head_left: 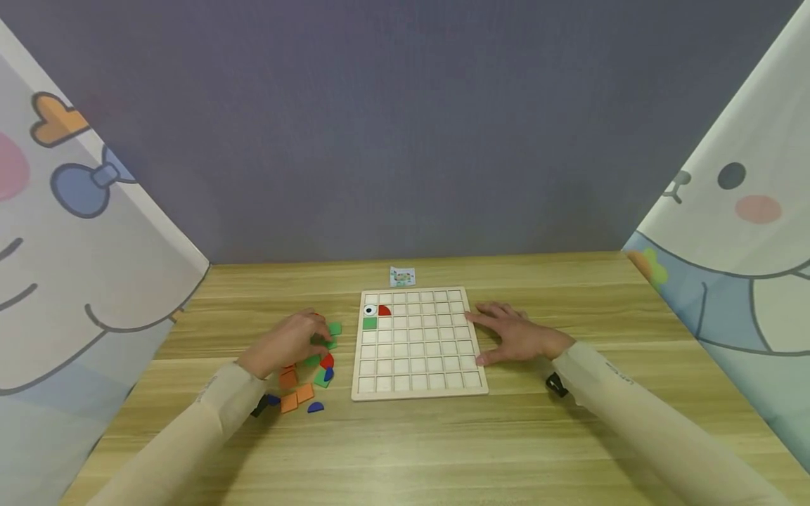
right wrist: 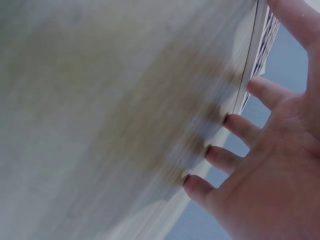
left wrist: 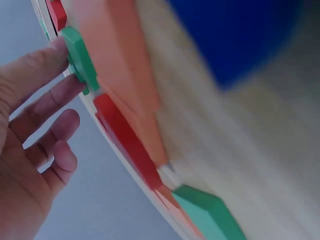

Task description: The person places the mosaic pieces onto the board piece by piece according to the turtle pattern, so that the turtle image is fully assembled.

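My left hand (head_left: 294, 343) is over the loose pieces left of the gridded wooden board (head_left: 418, 396). In the left wrist view, its thumb and index finger pinch a green tile (left wrist: 81, 59), while the other fingers curl loosely above the table. My right hand (head_left: 515, 336) is spread at the board's right side, thumb and index fingertips at the rim. Its other fingertips rest on the tabletop in the right wrist view. In the board's upper left cells lie a round eye piece (head_left: 370, 310), a red quarter-round piece (head_left: 384, 310) and a green square (head_left: 370, 323).
Several orange squares (head_left: 306, 393), a red piece (head_left: 326, 360) and a blue half-round piece (head_left: 316, 407) lie around the left hand. A small picture card (head_left: 402, 276) is behind the board. A grey partition (head_left: 405, 140) stands at the table's back edge.
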The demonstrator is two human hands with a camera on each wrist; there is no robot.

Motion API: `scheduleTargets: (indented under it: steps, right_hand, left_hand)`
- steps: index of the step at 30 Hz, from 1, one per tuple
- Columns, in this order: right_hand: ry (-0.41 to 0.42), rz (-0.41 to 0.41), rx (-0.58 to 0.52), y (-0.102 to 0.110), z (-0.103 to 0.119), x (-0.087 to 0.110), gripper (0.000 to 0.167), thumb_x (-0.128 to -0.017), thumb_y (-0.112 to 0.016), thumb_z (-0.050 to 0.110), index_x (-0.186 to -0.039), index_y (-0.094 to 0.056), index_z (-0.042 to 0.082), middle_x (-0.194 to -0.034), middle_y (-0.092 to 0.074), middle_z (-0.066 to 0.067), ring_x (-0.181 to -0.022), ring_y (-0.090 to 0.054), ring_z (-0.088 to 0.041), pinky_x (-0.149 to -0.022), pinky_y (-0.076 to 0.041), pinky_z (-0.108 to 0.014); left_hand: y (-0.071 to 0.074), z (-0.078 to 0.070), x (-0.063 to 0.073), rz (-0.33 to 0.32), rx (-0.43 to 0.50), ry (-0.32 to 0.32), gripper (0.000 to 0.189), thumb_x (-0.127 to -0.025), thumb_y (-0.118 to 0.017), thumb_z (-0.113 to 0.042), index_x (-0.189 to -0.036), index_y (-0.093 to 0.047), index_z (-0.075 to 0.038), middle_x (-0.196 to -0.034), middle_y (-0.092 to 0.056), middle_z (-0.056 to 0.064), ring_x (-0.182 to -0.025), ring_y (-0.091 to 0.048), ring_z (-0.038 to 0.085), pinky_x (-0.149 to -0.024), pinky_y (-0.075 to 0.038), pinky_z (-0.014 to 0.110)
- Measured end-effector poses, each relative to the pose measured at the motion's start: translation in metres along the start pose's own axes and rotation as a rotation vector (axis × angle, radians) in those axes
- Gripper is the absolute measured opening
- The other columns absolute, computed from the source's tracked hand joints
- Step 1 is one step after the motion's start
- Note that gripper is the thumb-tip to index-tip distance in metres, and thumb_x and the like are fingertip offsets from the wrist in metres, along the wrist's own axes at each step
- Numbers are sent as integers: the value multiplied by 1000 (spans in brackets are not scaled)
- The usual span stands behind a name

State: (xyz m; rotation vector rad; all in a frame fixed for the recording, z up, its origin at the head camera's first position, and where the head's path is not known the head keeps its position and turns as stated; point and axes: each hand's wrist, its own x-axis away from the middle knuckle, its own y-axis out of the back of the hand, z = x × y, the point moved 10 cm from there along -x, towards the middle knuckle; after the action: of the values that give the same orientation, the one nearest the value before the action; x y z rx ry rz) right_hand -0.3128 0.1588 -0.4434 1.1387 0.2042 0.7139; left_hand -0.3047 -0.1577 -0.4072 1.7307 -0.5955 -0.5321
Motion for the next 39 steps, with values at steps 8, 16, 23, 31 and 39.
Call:
scheduleTargets:
  steps: [8,16,23,31,39]
  right_hand:
    - [0,0,-10,-1,1,-1,92,-79,-66,59,-151,-26,17,-153,-14,-19,-137,-4,-46,-98,-8,-73]
    - [1,-7,0,1,0,0,92,-79,-66,59,-151,-26,17,-153,-14,-19,-138,-5,-45,-98,-8,-72]
    - [6,-4,-1,-2,3,1,92,-80,-65,60,-151,-25,17,-153,-14,-19,-137,-5,-46,-98,-8,-72]
    - [8,-16,-3,0,9,1,93,-78,-65,62,-151,-27,18,-153,-16,-18,-138,-6,-45,-99,-9,-72]
    - [4,-10,-11,-2,11,1,93,-78,-66,61,-151,-27,18,-153,-16,-18,-138,-5,-46,-98,-8,-73]
  left_hand:
    - [2,-3,-3,-14,42,15,24,-71,-83,-7,-93,-75,-10,-92,-64,-2,-84,-59,16,-84,-50,33]
    - [17,-40,-29,-111,-3,-129,21,-76,-80,-10,-97,-75,-10,-95,-64,0,-86,-56,16,-69,-50,21]
    - [2,-67,-68,-28,-71,-164,14,-78,-78,-7,-92,-76,-11,-92,-67,-1,-90,-59,18,-91,-47,34]
    - [-6,-64,-83,25,-76,-110,9,-78,-78,-6,-85,-75,-11,-80,-63,-4,-79,-50,15,-68,-48,23]
    - [-8,-65,-80,37,-63,-113,9,-79,-76,-4,-83,-75,-11,-81,-63,-3,-80,-51,15,-68,-47,24]
